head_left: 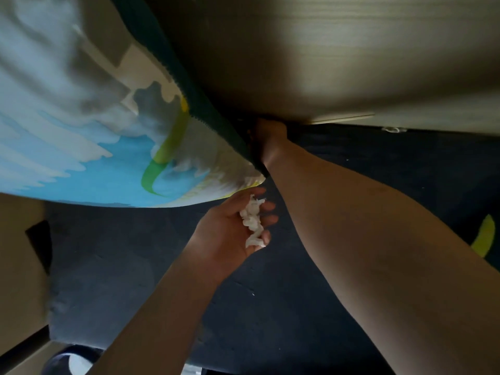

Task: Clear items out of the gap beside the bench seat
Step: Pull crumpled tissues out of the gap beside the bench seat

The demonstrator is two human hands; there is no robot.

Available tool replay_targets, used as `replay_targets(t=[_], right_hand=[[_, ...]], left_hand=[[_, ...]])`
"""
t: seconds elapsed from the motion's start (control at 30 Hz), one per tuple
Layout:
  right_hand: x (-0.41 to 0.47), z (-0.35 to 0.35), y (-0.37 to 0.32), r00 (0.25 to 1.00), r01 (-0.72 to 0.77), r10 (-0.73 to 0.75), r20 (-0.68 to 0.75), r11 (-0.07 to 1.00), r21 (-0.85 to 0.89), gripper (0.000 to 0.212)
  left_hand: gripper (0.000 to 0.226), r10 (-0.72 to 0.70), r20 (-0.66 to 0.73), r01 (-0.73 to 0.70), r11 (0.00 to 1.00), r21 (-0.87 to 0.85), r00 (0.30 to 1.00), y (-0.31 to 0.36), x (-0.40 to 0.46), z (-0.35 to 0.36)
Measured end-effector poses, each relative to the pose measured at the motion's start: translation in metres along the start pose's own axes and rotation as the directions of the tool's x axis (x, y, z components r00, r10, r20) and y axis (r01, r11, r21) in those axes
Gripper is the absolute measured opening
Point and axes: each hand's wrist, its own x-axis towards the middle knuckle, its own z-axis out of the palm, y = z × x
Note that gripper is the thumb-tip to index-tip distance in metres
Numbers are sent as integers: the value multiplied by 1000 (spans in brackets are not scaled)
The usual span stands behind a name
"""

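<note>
My left hand [232, 228] is palm up over the dark blue bench seat [270, 307], holding a crumpled white tissue [253, 223] in loosely curled fingers. My right hand [270, 136] reaches into the dark gap [244, 131] between the seat, the printed cushion and the wooden wall; its fingers are hidden inside, so whether they hold anything cannot be seen. The big cushion [81, 117], printed in white, blue and green with a dark green edge, stands tilted just left of the gap.
A pale wooden panel [351, 55] rises behind the seat. A small white ring-like scrap [392, 129] lies at its base to the right. A yellow-green print [484, 236] shows on the seat's right side. Beige surfaces [19, 253] lie left.
</note>
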Motion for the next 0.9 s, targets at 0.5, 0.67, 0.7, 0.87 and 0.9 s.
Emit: replay_targets(t=[0.5,0.67,0.7,0.87,0.9], right_hand=[[-16,-7,1,959,-268,138,248,732,627,22],[-43,-37,18,933,-358,140,331,450,818,24],[-53,-46,28,930,-365,106,353,386,847,23],[-128,-88,84,957,-267,10,290,423,866,8],[-145,-94,93,967,-225,3,254,476,850,11]], left_hand=[[21,26,-38,-25,999,23,999,-1,-2,4],[21,19,-54,-21,999,-33,998,-2,-4,-2],[20,19,-57,-22,998,-52,998,-3,-3,-1],[21,57,-82,-65,993,-103,995,-7,6,6],[22,55,-72,-63,993,-103,996,-9,8,10]])
